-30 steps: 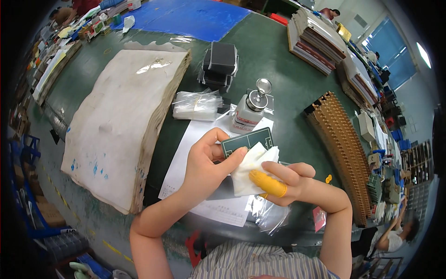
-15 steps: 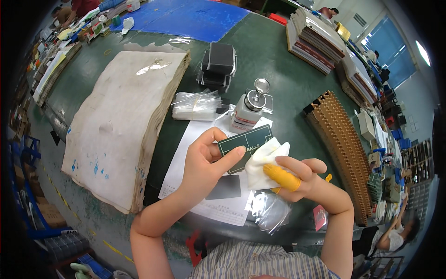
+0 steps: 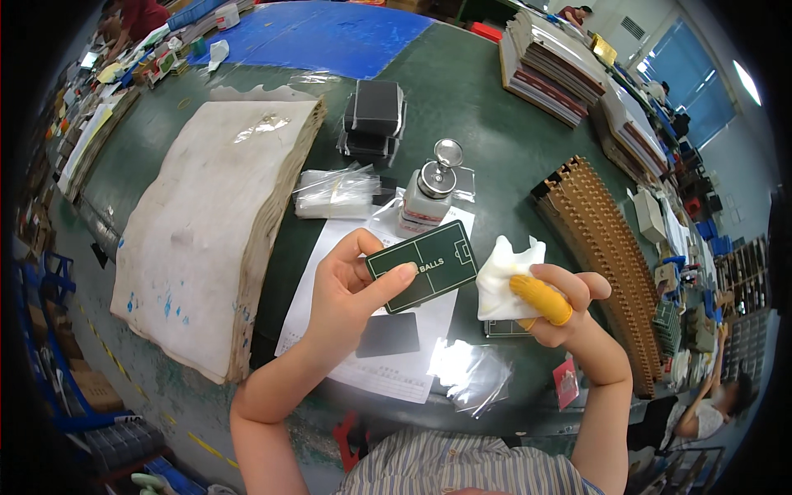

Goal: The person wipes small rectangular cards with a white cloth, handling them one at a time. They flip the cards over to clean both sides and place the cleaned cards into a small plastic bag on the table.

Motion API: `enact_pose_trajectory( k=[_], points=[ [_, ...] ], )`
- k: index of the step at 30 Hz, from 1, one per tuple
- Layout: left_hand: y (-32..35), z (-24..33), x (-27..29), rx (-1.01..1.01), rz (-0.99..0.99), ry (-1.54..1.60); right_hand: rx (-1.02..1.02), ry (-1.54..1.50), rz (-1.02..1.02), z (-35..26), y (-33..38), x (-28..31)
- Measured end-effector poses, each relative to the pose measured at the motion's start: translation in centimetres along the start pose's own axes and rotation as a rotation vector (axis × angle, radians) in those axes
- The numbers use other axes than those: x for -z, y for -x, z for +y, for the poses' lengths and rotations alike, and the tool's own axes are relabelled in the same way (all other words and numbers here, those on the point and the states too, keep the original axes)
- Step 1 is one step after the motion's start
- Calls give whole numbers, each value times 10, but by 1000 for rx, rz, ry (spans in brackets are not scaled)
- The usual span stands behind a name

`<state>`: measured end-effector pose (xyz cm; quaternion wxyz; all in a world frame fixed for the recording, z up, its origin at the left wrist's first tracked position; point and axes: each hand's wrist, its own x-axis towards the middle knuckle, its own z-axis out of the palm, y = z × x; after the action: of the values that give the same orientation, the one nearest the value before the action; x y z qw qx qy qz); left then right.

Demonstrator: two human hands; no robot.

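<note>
- Gripping a thin, dark green rectangular card [image 3: 441, 270] with white line markings and pale lettering in the bare left hand [image 3: 351, 285], with the thumb pressed on its face and the fingers curled behind.
- Holding this card aslant, with its right end higher than its left, above a white printed paper sheet [image 3: 404, 378].
- Clasping a crumpled, folded white wipe [image 3: 502, 279] in the right hand [image 3: 569, 309], with ribbed yellow finger covers [image 3: 540, 299] pressed against it.
- Holding the wipe just beside the card's right end; cannot tell whether touching.
- Showing a plain, dark grey rectangular card [image 3: 388, 335] flat on the sheet, below the left hand, and a white-lined dark green piece [image 3: 505, 329] partly hidden behind the wipe and right hand.
- Having a crinkled clear plastic bag [image 3: 474, 375] nearer the body, below the wipe.
- Having a whitish bottle with a round metal top [image 3: 425, 205] just beyond the green card, with a bundle of clear plastic sleeves [image 3: 337, 195] to its left and a stack of black blocks [image 3: 375, 111] farther back.
- Flanked on the left by a thick, stained off-white stack of sheets [image 3: 198, 223], on the right by brown notched strips [image 3: 602, 264], across a dark green tabletop [image 3: 470, 99].
</note>
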<state>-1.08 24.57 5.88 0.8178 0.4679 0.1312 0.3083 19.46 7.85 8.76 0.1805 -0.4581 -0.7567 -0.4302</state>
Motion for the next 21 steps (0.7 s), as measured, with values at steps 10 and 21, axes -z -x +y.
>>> enact_pose_trajectory(
  k=[10, 21],
  points=[
    [-3, -4, -1, 33, 41, -28, -73, -31, -117, -6, -4, 21],
    [-3, -14, -1, 57, 48, -43, -115, -174, -166, -51, -47, -12]
  ],
)
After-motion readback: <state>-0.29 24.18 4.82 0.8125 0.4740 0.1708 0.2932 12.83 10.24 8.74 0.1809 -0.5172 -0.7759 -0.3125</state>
